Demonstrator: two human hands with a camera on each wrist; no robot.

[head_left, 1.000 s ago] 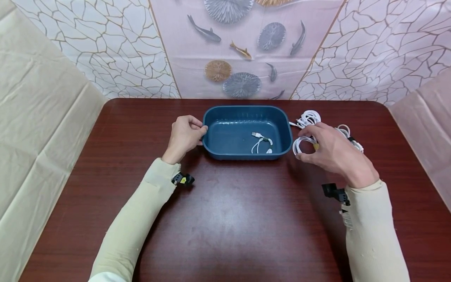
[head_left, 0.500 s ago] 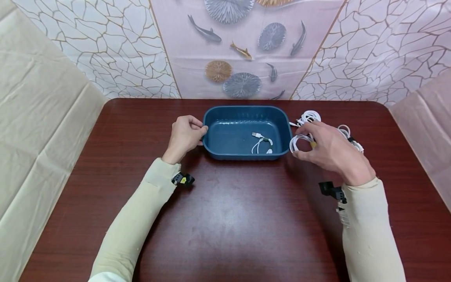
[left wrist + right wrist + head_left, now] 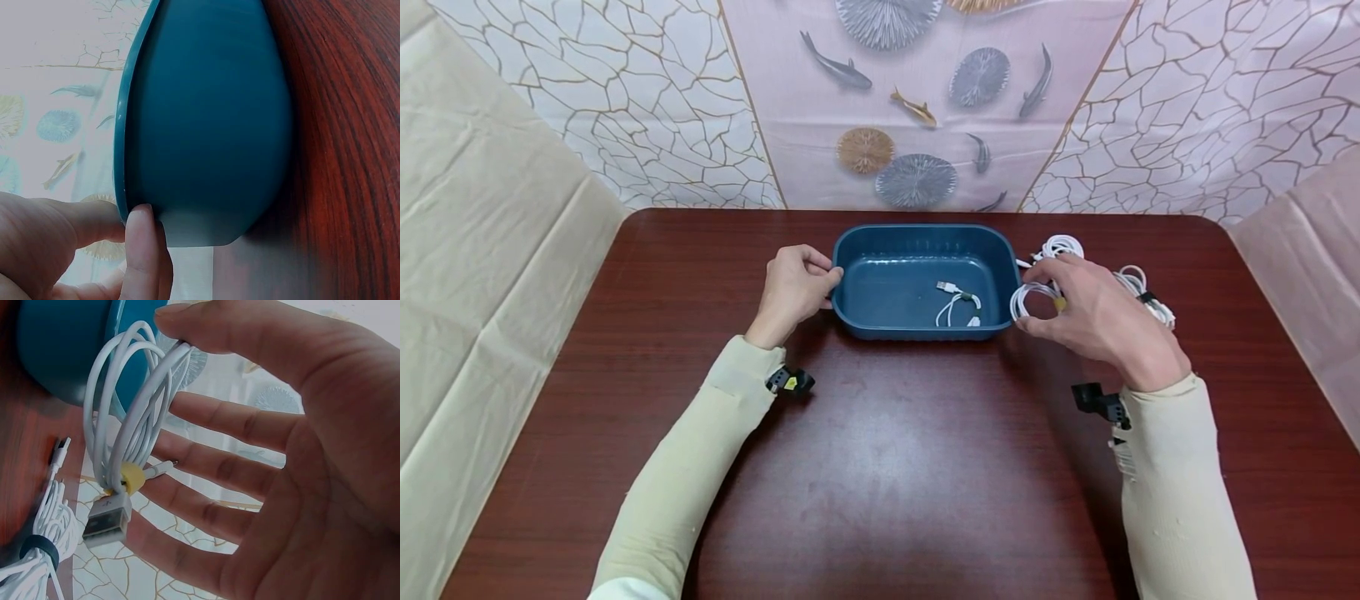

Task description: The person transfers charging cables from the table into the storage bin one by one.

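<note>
Fish-patterned backdrop (image 3: 913, 108) behind reddish-brown wooden table (image 3: 895, 458).

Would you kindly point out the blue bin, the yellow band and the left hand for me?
Blue bin (image 3: 891, 293): head view, on its bare inner floor.
Yellow band (image 3: 133, 477): right wrist view, on its outer surface.
Left hand (image 3: 793, 286): head view, on its back.

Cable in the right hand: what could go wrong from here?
1. In the head view the cable overlaps the right rim of the bin, so it might catch there.
2. Its USB plug sticks out past the yellow tie and could snag.
3. The left hand grips the bin only at its left end; a knock might pivot it.
</note>
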